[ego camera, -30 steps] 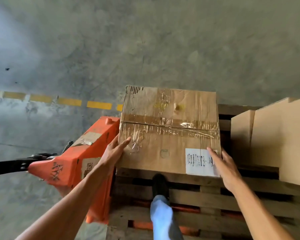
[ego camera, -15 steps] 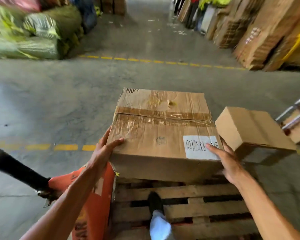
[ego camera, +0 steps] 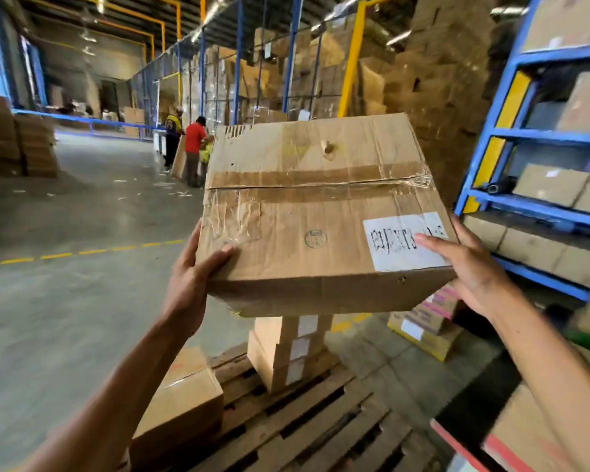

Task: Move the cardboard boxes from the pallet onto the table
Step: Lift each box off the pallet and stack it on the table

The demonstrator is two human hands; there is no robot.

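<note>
A worn, taped cardboard box (ego camera: 314, 212) with a white label on its top is up in the air at chest height. My left hand (ego camera: 193, 277) grips its near left corner, thumb on top. My right hand (ego camera: 470, 267) grips its near right corner, thumb lying on the label. Below it lies the wooden pallet (ego camera: 307, 427). On the pallet stand a small stack of labelled boxes (ego camera: 286, 352) and one brown box (ego camera: 184, 403) at the left edge. No table is in view.
Blue shelving (ego camera: 539, 137) loaded with boxes stands close on the right. Printed cartons (ego camera: 426, 321) sit on the floor beneath it. Two people (ego camera: 188, 148) work at the far centre. Tall box stacks (ego camera: 17, 141) stand far left. Open concrete floor spreads to the left.
The box has risen from just above the pallet to chest height with both hands on it. My view has swung up from the floor to the warehouse aisle.
</note>
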